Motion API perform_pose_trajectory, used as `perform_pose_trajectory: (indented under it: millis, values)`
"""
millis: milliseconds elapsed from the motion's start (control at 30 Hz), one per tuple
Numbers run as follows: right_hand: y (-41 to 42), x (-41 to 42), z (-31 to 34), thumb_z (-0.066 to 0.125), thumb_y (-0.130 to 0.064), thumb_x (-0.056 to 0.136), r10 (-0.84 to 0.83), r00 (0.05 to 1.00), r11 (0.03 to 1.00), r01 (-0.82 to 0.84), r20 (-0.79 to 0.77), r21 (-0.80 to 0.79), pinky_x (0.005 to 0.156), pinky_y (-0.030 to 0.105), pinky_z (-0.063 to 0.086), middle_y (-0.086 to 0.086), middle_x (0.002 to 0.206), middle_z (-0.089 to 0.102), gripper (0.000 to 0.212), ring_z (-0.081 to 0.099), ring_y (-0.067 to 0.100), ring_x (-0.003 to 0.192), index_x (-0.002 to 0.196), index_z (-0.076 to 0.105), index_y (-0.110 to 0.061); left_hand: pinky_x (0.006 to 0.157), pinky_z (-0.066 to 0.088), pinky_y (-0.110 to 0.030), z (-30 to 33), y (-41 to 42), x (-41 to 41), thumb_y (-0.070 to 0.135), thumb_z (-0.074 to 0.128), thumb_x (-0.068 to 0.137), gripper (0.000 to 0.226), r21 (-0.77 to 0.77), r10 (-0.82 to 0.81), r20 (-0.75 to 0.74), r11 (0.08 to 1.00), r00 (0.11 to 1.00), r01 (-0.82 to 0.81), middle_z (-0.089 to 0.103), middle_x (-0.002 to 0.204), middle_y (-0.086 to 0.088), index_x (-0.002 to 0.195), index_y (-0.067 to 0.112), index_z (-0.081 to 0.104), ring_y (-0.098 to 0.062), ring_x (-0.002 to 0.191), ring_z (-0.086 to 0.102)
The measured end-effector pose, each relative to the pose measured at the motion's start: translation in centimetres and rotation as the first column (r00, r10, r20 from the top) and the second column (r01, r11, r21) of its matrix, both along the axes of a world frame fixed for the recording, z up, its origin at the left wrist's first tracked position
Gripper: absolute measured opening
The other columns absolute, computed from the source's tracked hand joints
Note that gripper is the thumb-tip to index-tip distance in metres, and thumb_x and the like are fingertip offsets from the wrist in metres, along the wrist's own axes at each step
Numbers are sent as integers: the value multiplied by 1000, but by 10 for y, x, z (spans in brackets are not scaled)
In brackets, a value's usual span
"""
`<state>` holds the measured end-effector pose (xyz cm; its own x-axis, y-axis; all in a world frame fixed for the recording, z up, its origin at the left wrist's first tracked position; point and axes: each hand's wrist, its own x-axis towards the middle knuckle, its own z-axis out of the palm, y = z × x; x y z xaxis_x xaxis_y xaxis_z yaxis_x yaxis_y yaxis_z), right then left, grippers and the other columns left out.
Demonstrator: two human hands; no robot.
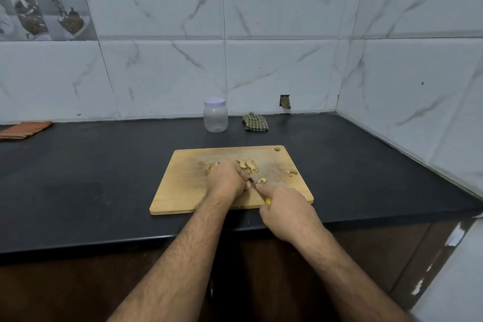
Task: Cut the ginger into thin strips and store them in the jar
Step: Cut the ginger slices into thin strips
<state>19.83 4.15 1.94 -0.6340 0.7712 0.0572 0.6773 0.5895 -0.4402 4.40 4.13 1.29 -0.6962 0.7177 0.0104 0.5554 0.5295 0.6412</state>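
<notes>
Where the dark counter (104,165) meets the tiled wall, a board (183,191) lies near the front edge, and well behind it stands the jar (215,116), its lid on and nothing visible inside. A checked cloth (256,121) sits near the jar's right, and an orange cloth (24,129) lies far off to the left. On the board, ginger (249,165) is scattered in pieces: a cluster just beyond the hands, a few bits at the left, one piece off to the right, and a small heap of pale strips (262,180) just beside the blade. The left hand (227,180) is curled down on the board, apparently pinning a piece beneath its fingers, though that piece is hidden. The right hand (286,210) grips a yellow-handled knife (257,189), forefinger stretched along its back, blade just beside the left fingertips. This looks like the slicing step, early on, with most ginger uncut. The next stroke calls for a narrow cut kept clear of the left fingertips; later, the jar needs unlidding.
</notes>
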Motion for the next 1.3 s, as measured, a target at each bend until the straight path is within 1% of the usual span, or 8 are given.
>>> perform_pose_trajectory:
  millis: [133, 200, 333, 600, 800, 1000, 1133, 1300]
  values:
    - [2, 0, -1, 46, -17, 95, 2, 1000, 1000, -2, 12, 12, 88, 30, 46, -8, 141, 54, 57, 51, 15, 124, 147, 42, -39, 58, 38, -19, 1, -2, -1, 16, 81, 77, 8, 17, -4, 16, 1000, 1000, 4, 66, 72, 14, 80, 22, 76, -1, 77, 57]
    - [2, 0, -1, 46, -17, 96, 7, 1000, 1000, -7, 23, 19, 85, 29, 46, -8, 141, 54, 57, 52, 15, 123, 148, 41, -40, 60, 39, -20, 2, -2, 0, 18, 81, 77, 7, 6, 2, 19, 1000, 1000, -2, 65, 70, 15, 80, 22, 76, 2, 73, 54]
    - [3, 1, 1, 46, -16, 96, 17, 999, 1000, -18, 41, 21, 75, 27, 41, -6, 140, 54, 58, 53, 16, 119, 147, 40, -42, 72, 44, -23, 4, 0, -1, 20, 82, 77, 8, -18, 0, 18, 1000, 1000, 0, 67, 75, 15, 81, 23, 76, -3, 84, 58]
    - [5, -10, 0, 47, -12, 94, 24, 999, 1000, -24, 49, -2, 88, 32, 48, -2, 143, 53, 62, 53, 19, 122, 148, 39, -41, 72, 43, -23, 6, -1, -2, 22, 79, 81, 4, -53, -24, -4, 998, 1000, 23, 63, 69, 15, 79, 23, 75, -3, 79, 55]
    - [3, 4, -3, 44, -13, 95, 32, 993, 999, -35, 114, 22, 80, 32, 45, 1, 131, 59, 61, 55, 20, 116, 148, 39, -42, 70, 41, -23, 5, -2, -3, 24, 79, 81, 16, -58, -50, -12, 997, 999, 49, 62, 71, 15, 69, 27, 68, -3, 76, 53]
    - [3, 6, -4, 45, -16, 95, -10, 998, 1000, 9, 57, 22, 73, 31, 46, 0, 118, 63, 55, 56, 18, 98, 144, 43, -42, 73, 43, -24, 0, -4, -5, 24, 79, 81, 9, -21, -57, -27, 998, 998, 57, 57, 66, 19, 75, 28, 74, -5, 82, 55]
    - [0, -1, -6, 46, -16, 94, -15, 1000, 1000, 15, -3, -5, 81, 30, 47, -3, 132, 60, 59, 55, 18, 116, 148, 41, -40, 70, 42, -23, -1, -3, -5, 24, 79, 81, 22, -18, -39, -20, 999, 999, 39, 59, 67, 17, 63, 29, 67, -5, 81, 56]
    - [1, -5, -3, 47, -16, 95, -3, 1000, 1000, 2, -8, -9, 87, 29, 47, -5, 143, 53, 58, 53, 17, 122, 149, 40, -39, 71, 42, -23, -3, -3, -5, 24, 78, 82, 18, -4, -29, -22, 1000, 999, 29, 58, 66, 17, 66, 29, 70, -5, 80, 56]
